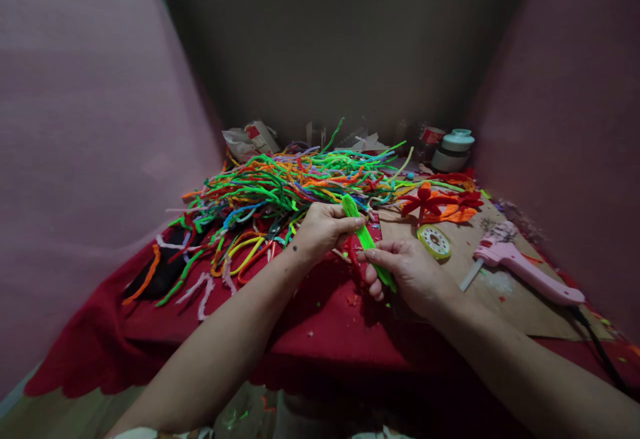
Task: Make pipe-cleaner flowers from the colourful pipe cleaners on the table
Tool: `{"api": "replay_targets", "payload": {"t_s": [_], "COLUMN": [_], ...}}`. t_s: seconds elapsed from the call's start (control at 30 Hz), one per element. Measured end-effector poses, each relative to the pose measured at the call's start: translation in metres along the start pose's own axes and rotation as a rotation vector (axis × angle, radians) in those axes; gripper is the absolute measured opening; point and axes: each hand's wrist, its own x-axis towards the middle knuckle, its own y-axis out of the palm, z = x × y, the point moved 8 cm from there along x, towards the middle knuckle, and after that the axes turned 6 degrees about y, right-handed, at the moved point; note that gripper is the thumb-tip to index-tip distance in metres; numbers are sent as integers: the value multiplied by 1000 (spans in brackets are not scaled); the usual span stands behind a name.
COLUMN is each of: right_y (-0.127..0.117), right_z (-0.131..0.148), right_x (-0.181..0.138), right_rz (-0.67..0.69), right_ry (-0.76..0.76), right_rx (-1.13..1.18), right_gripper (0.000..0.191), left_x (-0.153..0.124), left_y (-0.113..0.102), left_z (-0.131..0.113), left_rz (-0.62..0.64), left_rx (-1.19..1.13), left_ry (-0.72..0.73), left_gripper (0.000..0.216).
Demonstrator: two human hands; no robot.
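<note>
My left hand (324, 228) is closed round the upper end of a bright green pipe cleaner piece (363, 235). My right hand (407, 271) pinches the lower end of that same green piece, fingers curled. Both hands hover over the red cloth (320, 319) at the table's front middle. Just behind them lies a big heap of multicoloured pipe cleaners (280, 189). Scissors (273, 232) lie half buried at the heap's front edge, close to my left hand.
A pink glue gun (525, 267) rests on brown cardboard (520, 299) at right, beside a round tape roll (434, 241). Red and orange pipe-cleaner flowers (440, 202) lie behind it. A white jar (453, 149) and crumpled packaging (250, 139) stand at the back. Pink walls close both sides.
</note>
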Motion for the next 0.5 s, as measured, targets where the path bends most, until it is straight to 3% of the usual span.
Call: {"api": "replay_targets", "payload": {"t_s": [0.3,0.4,0.5], "right_y": [4,3,3], "right_z": [-1,6,20], "right_x": [1,0,-1], "right_rz": [73,74,69], "right_ry": [17,5,-15], "right_rx": [12,0,-39], "right_gripper": [12,10,9], "left_x": [-4,-4,-4], "left_y": [-23,-16,7], "left_z": [-32,-24,-3], "left_rz": [-267,-180,71], "left_rx": [166,18,-71], "left_ry": [276,229,39], "left_gripper": [18,23,27]}}
